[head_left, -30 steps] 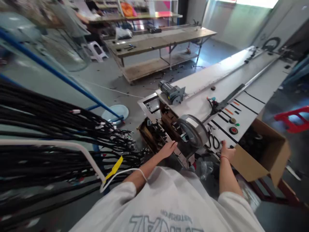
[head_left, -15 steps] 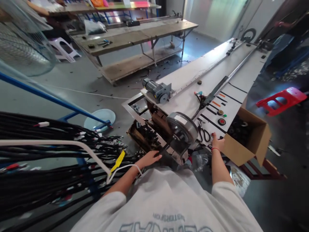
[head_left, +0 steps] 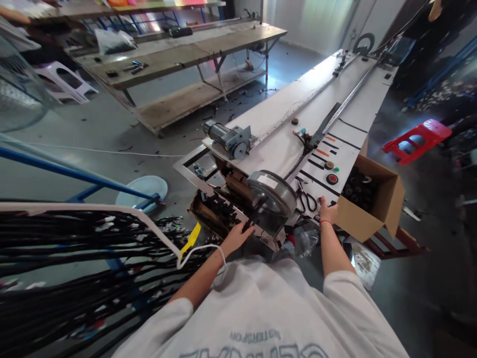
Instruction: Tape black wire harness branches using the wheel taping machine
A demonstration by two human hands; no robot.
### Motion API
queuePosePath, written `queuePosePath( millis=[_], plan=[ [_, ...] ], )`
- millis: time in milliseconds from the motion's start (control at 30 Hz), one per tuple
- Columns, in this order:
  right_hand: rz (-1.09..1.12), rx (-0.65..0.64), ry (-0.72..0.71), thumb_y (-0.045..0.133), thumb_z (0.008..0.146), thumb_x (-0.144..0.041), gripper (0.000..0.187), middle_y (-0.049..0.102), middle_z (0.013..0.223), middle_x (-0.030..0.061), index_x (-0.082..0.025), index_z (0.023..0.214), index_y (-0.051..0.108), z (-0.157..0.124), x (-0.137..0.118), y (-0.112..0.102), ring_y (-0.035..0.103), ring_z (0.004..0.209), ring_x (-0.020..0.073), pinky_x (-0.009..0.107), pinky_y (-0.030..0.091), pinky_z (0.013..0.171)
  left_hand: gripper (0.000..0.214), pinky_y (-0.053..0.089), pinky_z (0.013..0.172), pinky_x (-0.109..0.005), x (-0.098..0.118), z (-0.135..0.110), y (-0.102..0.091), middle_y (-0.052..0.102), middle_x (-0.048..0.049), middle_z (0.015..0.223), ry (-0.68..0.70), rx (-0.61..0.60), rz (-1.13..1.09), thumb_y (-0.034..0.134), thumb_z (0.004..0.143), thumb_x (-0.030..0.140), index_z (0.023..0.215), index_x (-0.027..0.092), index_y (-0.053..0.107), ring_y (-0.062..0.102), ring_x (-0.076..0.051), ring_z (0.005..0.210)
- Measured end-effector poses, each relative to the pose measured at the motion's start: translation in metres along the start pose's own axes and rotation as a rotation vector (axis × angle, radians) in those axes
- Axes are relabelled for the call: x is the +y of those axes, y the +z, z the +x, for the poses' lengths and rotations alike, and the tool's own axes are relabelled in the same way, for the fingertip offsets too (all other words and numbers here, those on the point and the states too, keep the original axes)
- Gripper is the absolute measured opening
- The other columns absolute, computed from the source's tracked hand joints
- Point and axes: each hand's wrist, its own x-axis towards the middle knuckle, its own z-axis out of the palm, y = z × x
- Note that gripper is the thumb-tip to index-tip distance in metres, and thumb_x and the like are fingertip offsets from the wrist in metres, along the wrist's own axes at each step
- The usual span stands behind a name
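Note:
My left hand (head_left: 237, 237) is closed round the end of a black bar-like handle (head_left: 252, 219). This handle sits in front of a round metal wheel (head_left: 272, 193) at the near end of a long white workbench (head_left: 274, 150). At the bench's near right corner, my right hand (head_left: 328, 213) has its fingers curled at the edge, around a small dark part with a bit of red; I cannot make out what it is. Black-handled scissors (head_left: 307, 200) lie between the wheel and my right hand. A dark cable bundle (head_left: 298, 161) runs from the wheel along the bench.
A grey motor (head_left: 226, 136) is mounted at the bench's left corner. Right of the bench stands an open cardboard box (head_left: 367, 204) of dark parts, with a red stool (head_left: 419, 141) beyond. Black cables (head_left: 149, 258) hang on a blue rack at left. People are at the far edges.
The view has swung right, so the bench and stools appear further left. My left hand sits slightly higher, nearer the wheel; my right hand stays at the bench corner.

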Motion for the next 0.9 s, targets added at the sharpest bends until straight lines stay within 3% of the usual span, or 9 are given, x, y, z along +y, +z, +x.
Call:
queuePosePath(
  millis=[267, 433, 533, 633, 767, 900],
  plan=[
    [0.011, -0.006, 0.03, 0.049, 0.083, -0.069, 0.072, 0.059, 0.122, 0.0232, -0.011, 0.124, 0.051, -0.003, -0.003, 0.0, 0.057, 0.112, 0.0346, 0.042, 0.043, 0.095, 0.031, 0.047, 0.08, -0.032, -0.013, 0.013, 0.008, 0.066, -0.0045, 0.084, 0.032, -0.056, -0.051, 0.051, 0.082, 0.047, 0.087, 0.017, 0.059, 0.061, -0.02, 0.081],
    [0.042, -0.007, 0.044, 0.048, 0.082, -0.072, 0.072, 0.061, 0.12, 0.022, -0.012, 0.122, 0.052, -0.005, -0.004, -0.001, 0.058, 0.11, 0.0351, 0.043, 0.045, 0.094, 0.034, 0.049, 0.074, -0.031, -0.035, 0.008, 0.001, 0.064, -0.0031, 0.074, -0.036, -0.268, 0.003, 0.058, 0.076, 0.051, 0.076, 0.017, 0.06, 0.059, -0.019, 0.073],
    [0.038, -0.01, 0.042, 0.054, 0.078, -0.072, 0.076, 0.061, 0.12, 0.0224, -0.011, 0.123, 0.051, -0.005, -0.004, -0.002, 0.058, 0.111, 0.0359, 0.044, 0.045, 0.093, 0.036, 0.048, 0.072, -0.032, -0.043, 0.0, -0.008, 0.065, -0.0034, 0.075, -0.075, -0.209, 0.053, 0.062, 0.07, 0.054, 0.076, 0.019, 0.06, 0.059, -0.02, 0.071],
    [0.033, 0.0, 0.031, 0.06, 0.076, -0.069, 0.077, 0.06, 0.122, 0.024, -0.01, 0.125, 0.051, -0.005, -0.004, -0.002, 0.057, 0.112, 0.036, 0.043, 0.045, 0.094, 0.041, 0.045, 0.07, -0.032, -0.044, -0.014, -0.017, 0.064, -0.0033, 0.069, -0.109, -0.161, 0.087, 0.055, 0.073, 0.061, 0.07, 0.02, 0.058, 0.058, -0.02, 0.068],
    [0.025, -0.009, 0.015, 0.059, 0.08, -0.065, 0.073, 0.059, 0.122, 0.0245, -0.009, 0.125, 0.051, -0.005, -0.003, -0.003, 0.056, 0.113, 0.0369, 0.045, 0.043, 0.095, 0.051, 0.04, 0.058, -0.029, -0.037, -0.038, -0.02, 0.05, 0.001, 0.049, -0.162, -0.18, 0.023, 0.046, 0.075, 0.069, 0.057, 0.021, 0.046, 0.049, -0.016, 0.053],
    [0.027, -0.021, -0.003, 0.057, 0.08, -0.067, 0.074, 0.058, 0.125, 0.0245, -0.009, 0.126, 0.05, -0.004, 0.0, -0.002, 0.055, 0.115, 0.0365, 0.044, 0.043, 0.096, 0.051, 0.039, 0.052, -0.026, -0.023, -0.048, -0.016, 0.046, 0.0038, 0.05, -0.178, -0.07, -0.062, 0.051, 0.069, 0.071, 0.062, 0.02, 0.048, 0.046, -0.014, 0.051]
  ],
)
